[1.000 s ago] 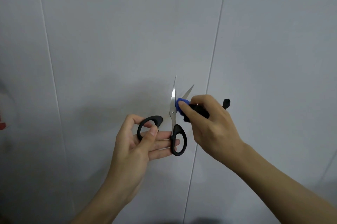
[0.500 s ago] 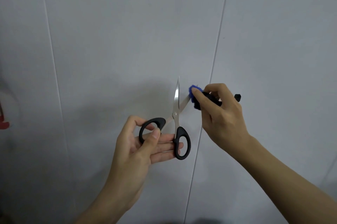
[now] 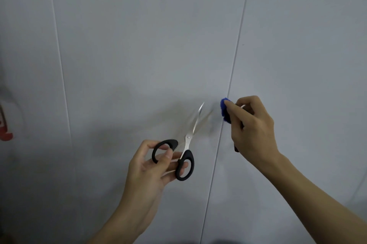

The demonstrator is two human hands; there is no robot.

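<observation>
Blue-tipped tool (image 3: 225,111) pulled off scissors (image 3: 187,138), right hand (image 3: 252,130) gripping it, left hand (image 3: 147,170) gripping handles (image 3: 183,166)

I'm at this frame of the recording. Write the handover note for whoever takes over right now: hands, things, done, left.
Left hand: grips the black-handled scissors by the loops, blades slightly open, tips pointing up and right, blurred.
Right hand: pinches a blue-tipped tool; its black handle runs down behind the hand.
Position: the blue tip is apart from the blades, just right of their tips, in front of the pale panelled wall.
Done: a stroke up the blade; half a second ago the tip was on it.
Left: probably more strokes; the blades' condition cannot be judged.
</observation>
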